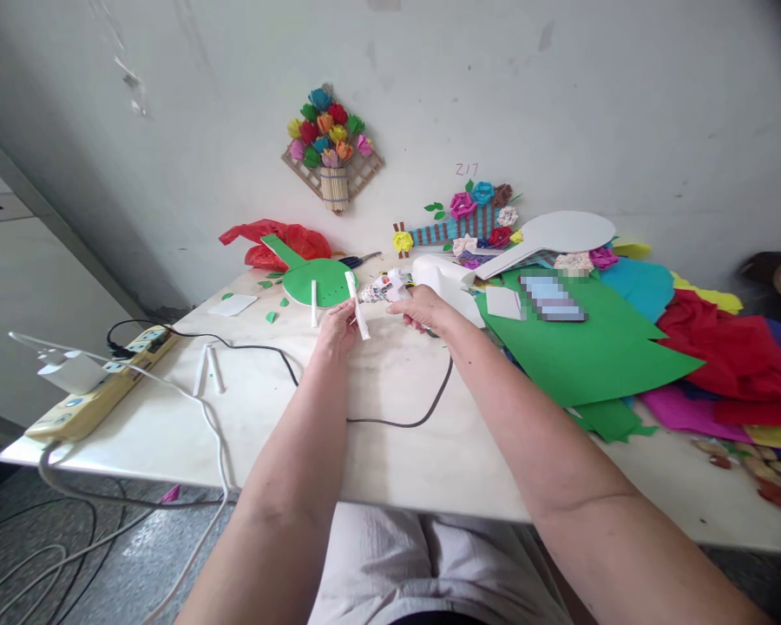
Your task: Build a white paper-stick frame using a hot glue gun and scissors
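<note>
A slim white rolled-paper stick (359,314) is pinched in the closed fingers of the left hand (335,330) and tilted slightly, its upper end toward 11 o'clock. A glue gun (381,291) is gripped in the right hand (423,308), with its nozzle set just beside the stick's upper part; whether they touch cannot be told. Both are held over the pale, smooth tabletop (390,451) near its far middle. A flat green paddle-shaped cutout (329,276) is seen at 11 o'clock from the hands, with a second white stick (313,304) laid across its near edge. Two more white sticks (208,369) lie at 9 o'clock. A thin black cord (403,421) is looped at 6 o'clock. A yellowish power strip (97,391) is noted at far 9 o'clock. A large matte green paper sheet (586,356) is spread at 3 o'clock.
</note>
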A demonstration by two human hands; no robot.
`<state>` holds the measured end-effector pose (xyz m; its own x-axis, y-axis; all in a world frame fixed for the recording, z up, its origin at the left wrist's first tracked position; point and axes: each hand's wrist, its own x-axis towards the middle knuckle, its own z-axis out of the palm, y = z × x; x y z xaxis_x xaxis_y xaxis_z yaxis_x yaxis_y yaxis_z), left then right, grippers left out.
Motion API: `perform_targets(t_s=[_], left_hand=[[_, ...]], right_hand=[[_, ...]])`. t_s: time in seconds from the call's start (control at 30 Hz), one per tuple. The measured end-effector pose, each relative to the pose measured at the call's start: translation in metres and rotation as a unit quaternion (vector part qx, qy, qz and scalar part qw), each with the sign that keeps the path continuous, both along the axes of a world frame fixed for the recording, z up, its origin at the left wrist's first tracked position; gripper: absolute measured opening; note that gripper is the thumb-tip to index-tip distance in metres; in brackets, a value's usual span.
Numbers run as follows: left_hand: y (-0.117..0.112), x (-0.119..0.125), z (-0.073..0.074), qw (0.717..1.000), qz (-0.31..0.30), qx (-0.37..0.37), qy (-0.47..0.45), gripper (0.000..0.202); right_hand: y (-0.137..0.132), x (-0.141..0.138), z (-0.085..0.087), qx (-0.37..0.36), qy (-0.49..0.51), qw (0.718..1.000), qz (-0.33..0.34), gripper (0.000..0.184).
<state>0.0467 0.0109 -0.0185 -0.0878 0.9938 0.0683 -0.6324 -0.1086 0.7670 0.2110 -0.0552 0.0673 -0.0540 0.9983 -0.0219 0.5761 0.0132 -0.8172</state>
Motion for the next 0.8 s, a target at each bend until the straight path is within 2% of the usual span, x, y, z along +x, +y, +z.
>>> perform_targets(t_s=[0.37,0.8], left_hand=[[0.0024,-0.0011,-0.0025,1.0,0.009,0.013,0.026,0.013],[-0.0022,-0.0009,0.0039,0.999,0.027,-0.03,0.004,0.003]], right_hand=[[0.0002,-0.0023,-0.0013,-0.002,-0.009,1.0,0.014,0.012],[-0.0006,-0.0001,-0.0011,-0.009,0.011,1.0,0.007,0.014]])
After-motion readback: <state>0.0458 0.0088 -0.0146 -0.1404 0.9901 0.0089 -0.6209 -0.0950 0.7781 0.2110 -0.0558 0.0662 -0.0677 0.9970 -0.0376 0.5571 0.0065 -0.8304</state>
